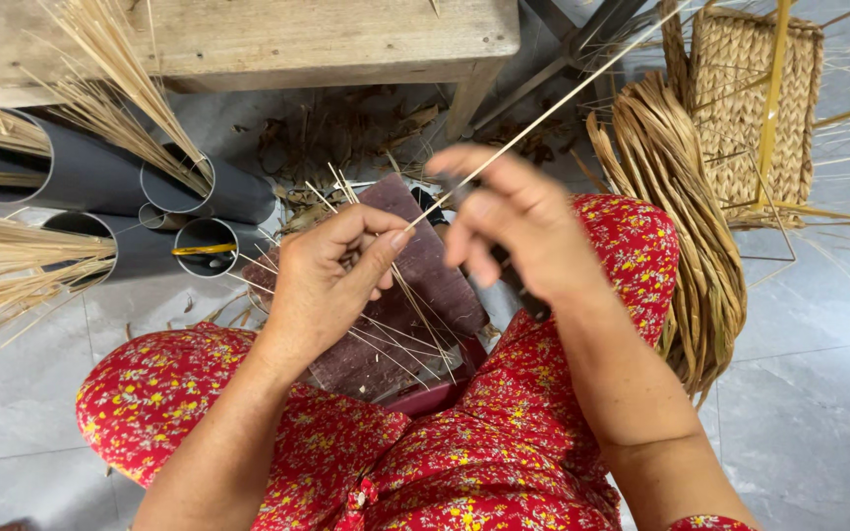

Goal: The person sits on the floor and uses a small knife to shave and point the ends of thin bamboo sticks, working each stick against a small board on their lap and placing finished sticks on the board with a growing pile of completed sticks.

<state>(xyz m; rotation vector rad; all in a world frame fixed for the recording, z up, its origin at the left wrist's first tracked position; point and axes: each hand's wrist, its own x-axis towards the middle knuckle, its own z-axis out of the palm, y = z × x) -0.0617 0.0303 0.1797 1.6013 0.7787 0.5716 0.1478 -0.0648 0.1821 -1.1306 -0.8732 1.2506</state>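
Note:
My left hand [332, 275] pinches the near end of a long thin pale reed [563, 98] that runs up and to the right. My right hand [509, 221] is closed around a dark-handled tool [528, 300], its working end hidden by the fingers, right beside the reed. Under both hands a dark reddish-brown board [425, 265] rests on my lap, with several loose thin slivers [386, 334] lying across it. I wear a red flowered dress [484, 452].
Grey plastic pipes [100, 177] on the floor at left hold bundles of pale reeds [12, 265]. A wooden bench [248, 39] stands ahead. At right lie a bundle of dried flat leaves [691, 226] and a woven basket [750, 108]. Grey tile floor [819, 393].

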